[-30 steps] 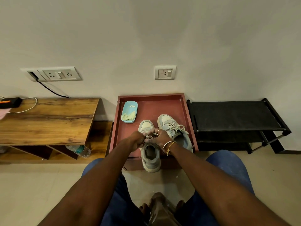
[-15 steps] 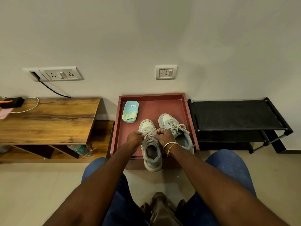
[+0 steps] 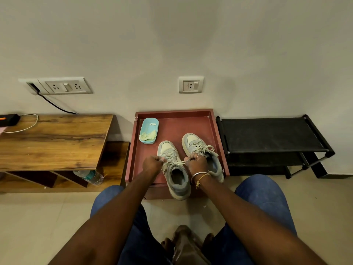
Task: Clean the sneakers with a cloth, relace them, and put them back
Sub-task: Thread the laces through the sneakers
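Two pale grey sneakers stand toe-to-wall on a red tray [image 3: 193, 116]. The left sneaker [image 3: 176, 178] overhangs the tray's front edge. My left hand [image 3: 152, 164] and my right hand [image 3: 196, 162] are fists on either side of its tongue, each gripping one end of its light lace [image 3: 174, 163], which runs taut between them. The right sneaker [image 3: 196, 145] sits beside it with its laces loose, its heel partly hidden behind my right wrist. A light blue dish [image 3: 149, 133] holding a crumpled pale cloth lies at the tray's back left.
A wooden bench [image 3: 53, 140] stands left of the tray with a plastic bottle [image 3: 89, 176] lying under it. A black shoe rack [image 3: 271, 138] is on the right. Wall sockets [image 3: 65, 86] and a black cable sit above the bench. My knees frame the tiled floor.
My hands were together over the left sneaker's tongue. They have drawn apart sideways, pulling the lace ends outward and tight.
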